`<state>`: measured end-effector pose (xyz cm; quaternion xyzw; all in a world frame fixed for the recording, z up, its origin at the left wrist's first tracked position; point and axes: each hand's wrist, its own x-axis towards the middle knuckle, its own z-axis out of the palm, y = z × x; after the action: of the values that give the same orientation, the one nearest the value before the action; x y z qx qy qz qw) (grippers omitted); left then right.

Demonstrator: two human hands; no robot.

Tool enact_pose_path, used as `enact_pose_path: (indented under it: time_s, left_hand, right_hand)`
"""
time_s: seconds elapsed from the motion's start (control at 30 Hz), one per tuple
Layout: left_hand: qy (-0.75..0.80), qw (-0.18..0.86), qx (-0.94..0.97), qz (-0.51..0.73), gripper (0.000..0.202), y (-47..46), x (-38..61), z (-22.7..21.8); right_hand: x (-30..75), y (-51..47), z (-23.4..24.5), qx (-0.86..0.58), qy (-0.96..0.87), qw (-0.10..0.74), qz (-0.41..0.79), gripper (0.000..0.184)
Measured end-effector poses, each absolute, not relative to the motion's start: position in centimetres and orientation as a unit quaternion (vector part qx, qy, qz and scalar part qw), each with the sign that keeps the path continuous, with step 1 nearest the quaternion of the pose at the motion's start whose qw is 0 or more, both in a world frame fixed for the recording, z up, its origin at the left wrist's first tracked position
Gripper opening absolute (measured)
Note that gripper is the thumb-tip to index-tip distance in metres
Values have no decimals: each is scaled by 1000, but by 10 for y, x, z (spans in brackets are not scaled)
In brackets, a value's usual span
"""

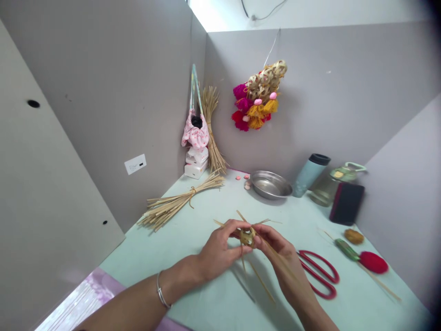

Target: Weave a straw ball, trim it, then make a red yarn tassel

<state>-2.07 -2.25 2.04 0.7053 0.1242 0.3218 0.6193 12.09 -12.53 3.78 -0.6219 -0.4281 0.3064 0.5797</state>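
Between my two hands is a small woven straw ball (247, 236), with loose straw ends sticking out of it on several sides. My left hand (222, 246) grips its left side, thumb below and fingers above. On the other side my right hand (279, 250) pinches the ball and a straw strip (272, 253) that runs down along the palm. Long straw ends hang below the ball over the pale green table (203, 294). Red-handled scissors (322, 276) lie just right of my right hand, their blades mostly hidden behind it.
A tied straw bundle (182, 200) lies at the left. Along the back stand a steel bowl (271, 185), a blue tumbler (310, 177), a green bottle (325, 186) and a phone (347, 203). Red yarn (374, 262) lies right. Woven balls with tassels (260, 96) hang above.
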Motion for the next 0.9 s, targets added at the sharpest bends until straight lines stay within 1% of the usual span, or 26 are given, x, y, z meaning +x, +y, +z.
enact_pose_path:
  time_s: [0.13, 0.23, 0.33, 0.4, 0.47, 0.53, 0.57, 0.6, 0.67, 0.73, 0.77, 0.83, 0.9]
  left_hand:
    - [112, 566, 743, 340, 36, -20, -20, 19]
    - [98, 544, 760, 343, 45, -19, -21, 18]
    - [81, 528, 763, 364, 52, -19, -25, 21]
    - [90, 514, 754, 400, 44, -20, -27, 24]
    - [115, 511, 723, 450, 29, -20, -30, 26]
    - [132, 539, 678, 482, 19, -19, -30, 27]
    - [130, 564, 661, 478, 18, -18, -30, 27]
    - [121, 593, 650, 459, 23, -17, -29, 26]
    - [100, 642, 652, 391, 43, -15, -27, 25]
    - [92, 660, 667, 333, 62, -14, -25, 23]
    - [93, 657, 676, 321, 67, -14, -24, 22]
    - [103, 634, 696, 321, 67, -15, -23, 21]
    - [112, 608, 715, 326, 59, -15, -22, 21]
  right_hand:
    - [121, -125, 36, -609, -428, 583, 326, 35]
    - [124, -124, 34, -605, -423, 590, 326, 34]
    - [128, -123, 30, -608, -396, 608, 320, 37]
    - [130, -123, 27, -609, -375, 622, 319, 40]
    - [133, -122, 23, -608, -362, 629, 322, 41]
    - [135, -122, 21, -605, -354, 633, 328, 43]
    - [136, -122, 20, -602, -353, 634, 333, 43]
    - [137, -122, 20, -599, -352, 635, 337, 42]
    - [137, -121, 20, -596, -355, 632, 345, 41]
    - [136, -121, 22, -598, -360, 626, 348, 39]
    - [134, -121, 23, -600, -364, 622, 348, 38]
    - [129, -121, 27, -605, -376, 613, 343, 34]
    - [122, -123, 32, -609, -396, 598, 340, 30]
